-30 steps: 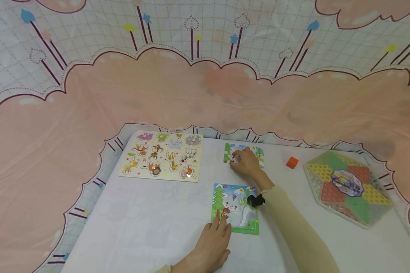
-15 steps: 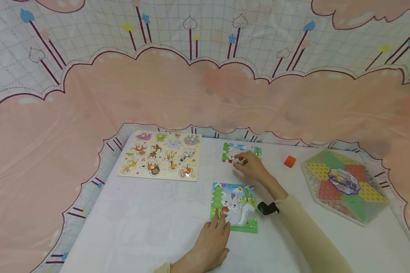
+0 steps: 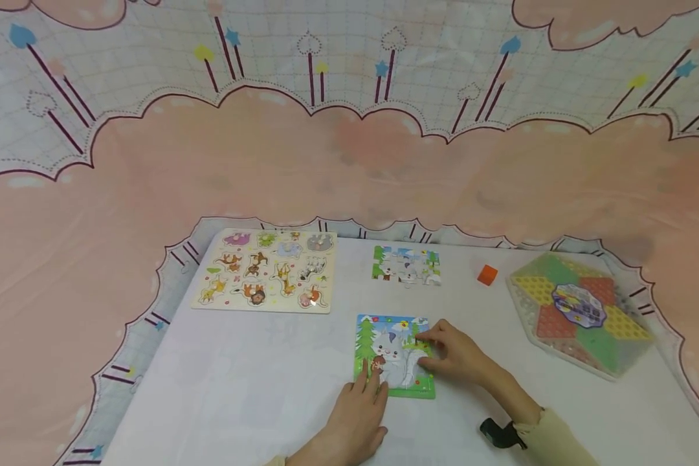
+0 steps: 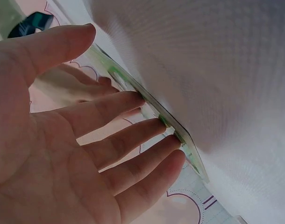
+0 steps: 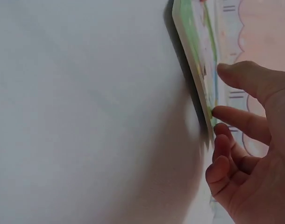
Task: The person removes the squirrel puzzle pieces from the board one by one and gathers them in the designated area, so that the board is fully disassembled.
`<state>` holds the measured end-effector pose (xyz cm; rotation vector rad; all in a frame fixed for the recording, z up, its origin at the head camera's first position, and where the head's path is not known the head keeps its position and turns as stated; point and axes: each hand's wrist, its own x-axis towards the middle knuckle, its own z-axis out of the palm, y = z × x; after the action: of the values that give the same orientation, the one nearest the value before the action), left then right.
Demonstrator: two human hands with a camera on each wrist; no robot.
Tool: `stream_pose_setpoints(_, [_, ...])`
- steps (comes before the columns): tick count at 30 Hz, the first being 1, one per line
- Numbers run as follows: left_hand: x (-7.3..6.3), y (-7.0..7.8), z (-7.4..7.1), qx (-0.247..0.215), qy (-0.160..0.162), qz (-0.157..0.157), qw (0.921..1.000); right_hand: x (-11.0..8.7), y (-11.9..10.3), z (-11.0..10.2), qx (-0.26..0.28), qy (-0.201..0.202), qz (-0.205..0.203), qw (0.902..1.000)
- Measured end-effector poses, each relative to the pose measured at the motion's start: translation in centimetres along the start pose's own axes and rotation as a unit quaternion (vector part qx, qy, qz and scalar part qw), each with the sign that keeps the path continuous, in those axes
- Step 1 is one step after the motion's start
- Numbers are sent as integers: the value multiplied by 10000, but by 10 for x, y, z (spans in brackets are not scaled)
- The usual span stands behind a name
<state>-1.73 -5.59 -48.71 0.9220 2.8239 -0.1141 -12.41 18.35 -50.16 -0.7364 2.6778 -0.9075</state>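
A square squirrel jigsaw puzzle (image 3: 391,349) with a green border lies on the white table at the front middle. My left hand (image 3: 354,414) lies with fairly straight fingers on its lower left part. In the left wrist view, those fingertips rest along the edge of the puzzle board (image 4: 154,105). At the puzzle's right side is my right hand (image 3: 463,356), thumb and index finger spread apart over the squirrel's tail and the tree. The right wrist view shows the index fingertip (image 5: 217,111) right at the board, the other fingers curled, and nothing visible between thumb and index.
Farther back lies a smaller group of squirrel puzzle pieces (image 3: 406,265) with an uneven lower edge. An orange block (image 3: 487,275) sits to its right. A hexagonal game box (image 3: 579,314) stands at the right, and an animal peg puzzle (image 3: 265,270) lies back left.
My right hand has left the rear puzzle pieces and come toward me to the front puzzle's right side. The left hand stays on the board. The head view has shifted slightly.
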Motion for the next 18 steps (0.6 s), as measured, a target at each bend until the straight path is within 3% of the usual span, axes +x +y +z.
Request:
stream_pose_setpoints(4, [0,1,1,-77,55,-14,10000,-17,-5,4,244,-99,177,9995])
stream_pose_setpoints(8, [0,1,0,-34,53,-24,10000,-27,-9,9,468,-30,47,9989])
stream_pose_setpoints(11, [0,0,-1,-33,10,-23,10000,-29,-10,11,590,99,-95,9982])
stream_pose_setpoints(18, [0,-1,-2,-102,-17,0,9999,-29,-10,15,763,237,11,9968])
